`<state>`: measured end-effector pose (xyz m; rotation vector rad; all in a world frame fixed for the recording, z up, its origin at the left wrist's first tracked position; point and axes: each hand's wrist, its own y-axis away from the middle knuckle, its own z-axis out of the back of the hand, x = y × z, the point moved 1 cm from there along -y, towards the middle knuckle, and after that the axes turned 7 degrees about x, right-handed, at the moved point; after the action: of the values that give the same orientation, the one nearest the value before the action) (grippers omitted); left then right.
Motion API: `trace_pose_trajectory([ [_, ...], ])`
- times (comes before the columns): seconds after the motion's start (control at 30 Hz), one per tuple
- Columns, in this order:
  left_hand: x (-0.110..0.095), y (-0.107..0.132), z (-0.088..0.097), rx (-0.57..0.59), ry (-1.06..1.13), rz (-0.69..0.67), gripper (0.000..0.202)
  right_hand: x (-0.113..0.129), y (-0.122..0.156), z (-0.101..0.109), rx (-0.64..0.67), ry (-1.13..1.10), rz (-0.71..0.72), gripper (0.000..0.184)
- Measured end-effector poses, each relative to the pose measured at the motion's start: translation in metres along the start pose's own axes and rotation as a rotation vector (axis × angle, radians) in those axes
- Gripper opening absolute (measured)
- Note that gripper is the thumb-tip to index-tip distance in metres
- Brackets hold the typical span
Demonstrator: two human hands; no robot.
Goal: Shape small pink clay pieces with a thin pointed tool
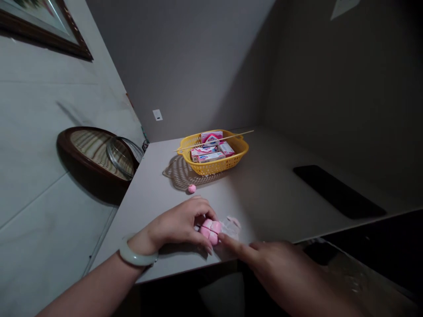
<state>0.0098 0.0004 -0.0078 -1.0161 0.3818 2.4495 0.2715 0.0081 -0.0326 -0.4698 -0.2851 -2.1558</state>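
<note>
On the gray table [145, 215], your curled left hand [173, 224] is gripping pink clay [210, 231] while your straight right finger [231, 244] is touching it.

A pale countertop [145, 211] is carrying a yellow plastic basket [214, 154]. A small pink ball [191, 188] is sitting just in front of the basket, a pink lump [210, 231] and clear wrapping [231, 226] are lying farther forward, and a flat black slab [339, 191] is resting well right of it.
</note>
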Motion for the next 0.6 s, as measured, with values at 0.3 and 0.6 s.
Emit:
trace_pose_trajectory([
  [0.3,0.001,0.0,-0.001,-0.001,-0.01,-0.009,0.057,-0.003,0.006,0.015,0.249,-0.012,-0.079,0.073],
  [0.6,0.002,0.001,0.0,-0.005,-0.013,0.01,0.058,-0.009,0.009,0.022,0.226,-0.096,-0.011,0.068],
])
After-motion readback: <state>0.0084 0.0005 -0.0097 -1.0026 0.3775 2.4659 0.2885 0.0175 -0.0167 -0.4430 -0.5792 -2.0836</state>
